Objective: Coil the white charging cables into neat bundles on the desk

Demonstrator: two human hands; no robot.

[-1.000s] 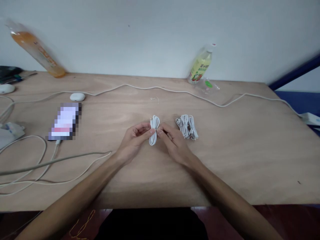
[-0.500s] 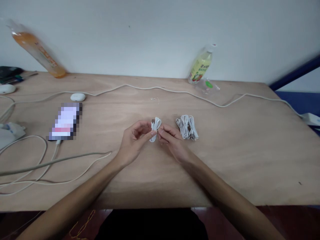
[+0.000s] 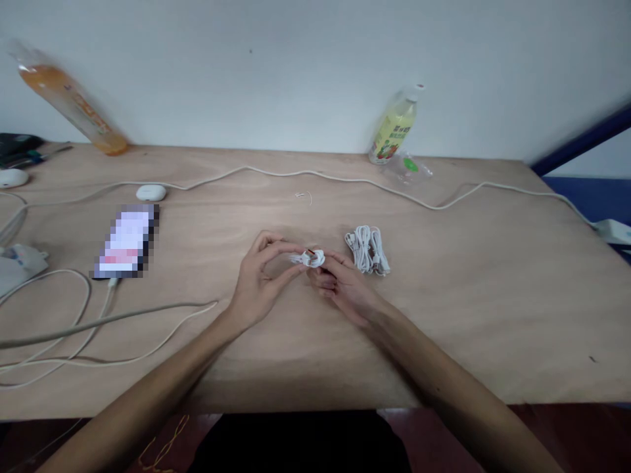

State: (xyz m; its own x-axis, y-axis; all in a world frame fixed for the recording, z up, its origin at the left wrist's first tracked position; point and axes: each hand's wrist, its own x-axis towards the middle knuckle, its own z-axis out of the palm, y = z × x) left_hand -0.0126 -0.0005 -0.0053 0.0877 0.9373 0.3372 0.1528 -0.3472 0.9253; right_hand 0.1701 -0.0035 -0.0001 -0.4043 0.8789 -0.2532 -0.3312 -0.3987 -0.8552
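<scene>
1. The left hand (image 3: 254, 286) pinches one end of the small white cord (image 3: 315, 258) with thumb and fingertips. The palm is open and the other fingers bend.
2. The right hand (image 3: 348, 286) pinches the other side of that cord. Its lower fingers curl in. I can't tell how hard either hand squeezes.
3. So the cord is up between the two hands, folded in a little bunch. From where I stand, I can't see what is around its middle.
4. The loops could pop open if one hand lets go too soon or the pinch is too loose.
5. A hard pull from the right hand could bend the cord or slip it out of the left fingers.
6. The other cords (image 3: 363, 249) lie just beside the right hand, past its fingers. A bump from that hand could push them or mix them up.
7. The wood table (image 3: 468, 315) is under both hands. The phone (image 3: 128, 243) and white case (image 3: 150, 192) are left of the left hand, and tiny white bits (image 3: 300, 195) lie beyond the hands.
8. Farther off, a long cord (image 3: 310, 173) runs across. The orange bottle (image 3: 73, 105) leans far left of the left hand, and the yellow bottle (image 3: 394, 128) leans beyond the right hand, by the pale wall (image 3: 296, 85).
</scene>
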